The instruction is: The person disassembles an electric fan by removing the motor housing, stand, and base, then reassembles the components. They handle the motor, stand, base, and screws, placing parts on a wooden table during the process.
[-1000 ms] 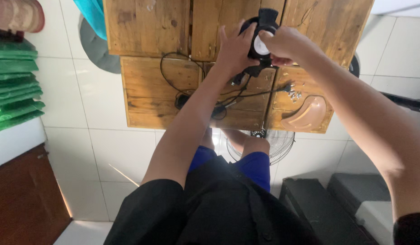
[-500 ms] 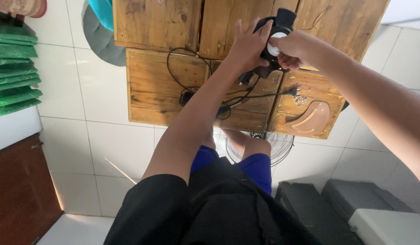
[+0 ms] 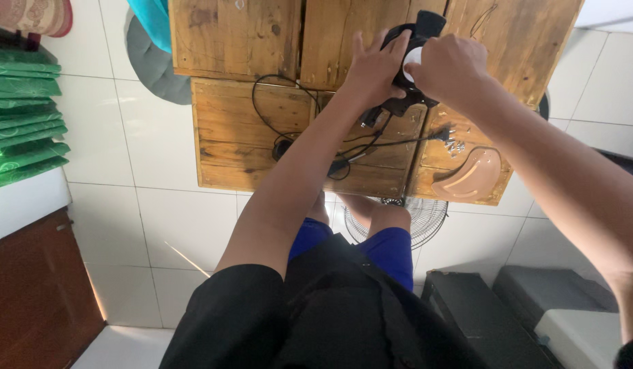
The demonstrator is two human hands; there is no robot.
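A black device with a white round part lies at the far side of a wooden pallet table. My left hand presses against its left side, fingers spread over it. My right hand is closed over the white round part from the right. Black cables trail from the device across the wood toward me.
A tan curved plastic piece and several small screws lie at the table's right edge. A fan grille stands on the tiled floor under the table. Green folded mats are at left, dark boxes at lower right.
The view has shifted slightly, so the table and device sit a little further left. Both hands stay on the black device, my right hand closing more over the white part.
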